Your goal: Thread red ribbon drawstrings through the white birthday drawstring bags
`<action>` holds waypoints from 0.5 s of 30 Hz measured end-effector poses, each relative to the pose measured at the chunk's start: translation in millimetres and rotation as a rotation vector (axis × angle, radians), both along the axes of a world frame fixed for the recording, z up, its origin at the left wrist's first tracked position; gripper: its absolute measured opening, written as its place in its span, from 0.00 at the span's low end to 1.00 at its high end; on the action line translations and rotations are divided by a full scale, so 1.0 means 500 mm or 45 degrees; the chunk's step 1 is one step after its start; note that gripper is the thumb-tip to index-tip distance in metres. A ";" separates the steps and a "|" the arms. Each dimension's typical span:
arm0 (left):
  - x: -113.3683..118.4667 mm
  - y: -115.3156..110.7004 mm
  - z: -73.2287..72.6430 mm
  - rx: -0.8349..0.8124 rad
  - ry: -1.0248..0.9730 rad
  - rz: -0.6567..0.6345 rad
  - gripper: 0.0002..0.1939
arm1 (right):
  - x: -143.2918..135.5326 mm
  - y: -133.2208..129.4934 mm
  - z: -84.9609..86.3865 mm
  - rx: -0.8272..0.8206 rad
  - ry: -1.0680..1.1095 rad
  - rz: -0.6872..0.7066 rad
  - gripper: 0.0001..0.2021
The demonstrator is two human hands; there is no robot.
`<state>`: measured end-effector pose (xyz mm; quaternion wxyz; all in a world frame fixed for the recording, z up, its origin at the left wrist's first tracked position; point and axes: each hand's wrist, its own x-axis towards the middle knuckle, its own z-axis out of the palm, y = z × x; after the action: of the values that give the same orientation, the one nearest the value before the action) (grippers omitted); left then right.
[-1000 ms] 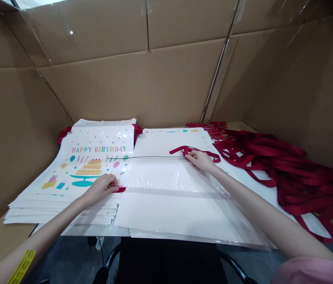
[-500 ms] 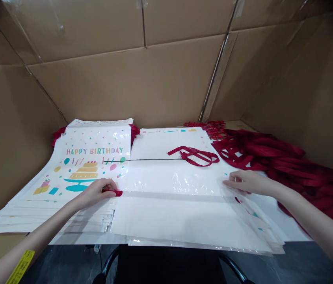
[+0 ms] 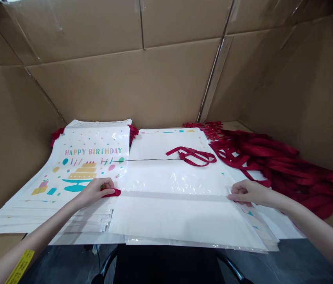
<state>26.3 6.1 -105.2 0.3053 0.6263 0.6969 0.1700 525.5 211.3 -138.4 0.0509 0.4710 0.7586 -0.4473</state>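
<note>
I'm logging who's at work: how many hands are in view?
2: the left hand holds a red strip over the printed stack; the right hand is at the right edge of the white sheet. No others show.

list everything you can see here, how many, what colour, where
Printed birthday sheets: one stack, white with multicoloured print, left
Plain sheets: one pile, white, centre
Looped ribbon: one, red, on plain sheets
Thin cord: one, dark, across both
Ribbon heap: too tangled to count, red, right
Red strip: one, red, left hand
Cardboard walls: several panels, brown, back and sides
Chair: one, black, below
Label: one, yellow, left forearm
Hands, left and right: two, bare, over sheets
</note>
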 end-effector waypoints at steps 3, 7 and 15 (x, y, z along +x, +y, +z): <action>-0.002 0.000 -0.001 0.059 0.076 -0.017 0.15 | 0.002 0.000 -0.003 -0.023 0.029 -0.015 0.26; 0.002 0.000 0.008 0.142 0.164 -0.052 0.13 | 0.002 -0.005 0.002 -0.024 0.018 -0.097 0.26; 0.008 -0.005 0.009 0.051 0.074 -0.029 0.13 | -0.006 -0.020 -0.010 0.072 0.043 -0.235 0.28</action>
<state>30.1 3.3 -100.8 0.2741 0.6448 0.6948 0.1621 522.2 201.3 -143.7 -0.0166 0.5323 0.7252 -0.4364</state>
